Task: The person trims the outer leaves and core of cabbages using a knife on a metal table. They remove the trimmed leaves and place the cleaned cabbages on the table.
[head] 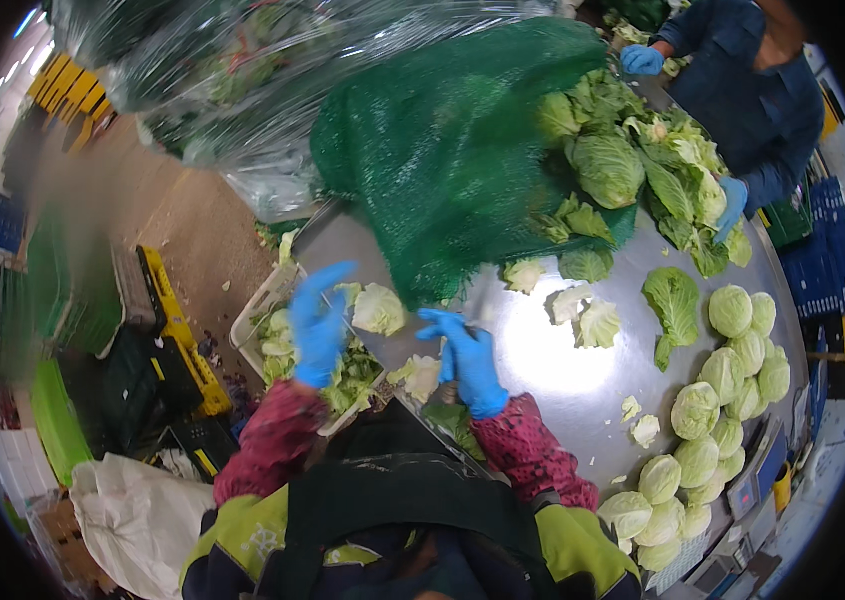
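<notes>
My left hand (320, 326), in a blue glove and blurred, is raised with its fingers apart and nothing in it. Below it is a pale plastic crate (246, 324) full of cabbage leaves and trimmings (353, 375). Over the near left part of the metal table (527, 420) is my right hand (473, 367), also gloved in blue, with some fingers stretched to the left. A greyish blur shows by its knuckles; whether it grips something is unclear. A pale cabbage piece (380, 310) lies between the hands, and loose leaves (419, 376) lie beside the right hand.
A green mesh sack (452, 150) with untrimmed cabbages (606, 171) at its mouth covers the table's far side. Trimmed cabbages (696, 410) line the right edge, near a scale (752, 480). A co-worker (745, 112) in blue gloves handles leaves at far right. Wrapped sacks (242, 82) stand behind.
</notes>
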Demonstrator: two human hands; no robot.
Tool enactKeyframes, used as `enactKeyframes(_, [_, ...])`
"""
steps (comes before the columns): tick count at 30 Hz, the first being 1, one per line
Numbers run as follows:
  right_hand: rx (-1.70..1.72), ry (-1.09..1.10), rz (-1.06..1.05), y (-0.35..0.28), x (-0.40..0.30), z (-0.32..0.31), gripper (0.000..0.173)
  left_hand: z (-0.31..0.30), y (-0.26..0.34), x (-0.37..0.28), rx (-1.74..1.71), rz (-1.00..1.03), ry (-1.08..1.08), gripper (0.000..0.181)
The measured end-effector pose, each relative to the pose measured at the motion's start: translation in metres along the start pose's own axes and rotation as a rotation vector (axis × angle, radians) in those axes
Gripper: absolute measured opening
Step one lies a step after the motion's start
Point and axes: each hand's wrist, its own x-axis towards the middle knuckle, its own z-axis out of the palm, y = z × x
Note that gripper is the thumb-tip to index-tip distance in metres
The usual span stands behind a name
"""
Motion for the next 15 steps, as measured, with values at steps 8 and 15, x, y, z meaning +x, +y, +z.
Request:
enactKeyframes(8, [0.259, 0.470, -0.132, 0.010, -0.037, -0.055, 0.038, 0.235, 0.020, 0.094, -0.033, -0.125, -0.881, 0.034])
enactKeyframes(15, [0.206, 0.553, -0.193, -0.016, -0.014, -0.078, 0.037, 0.131, -0.022, 0.126, -0.164, -0.383, -0.405, 0.057])
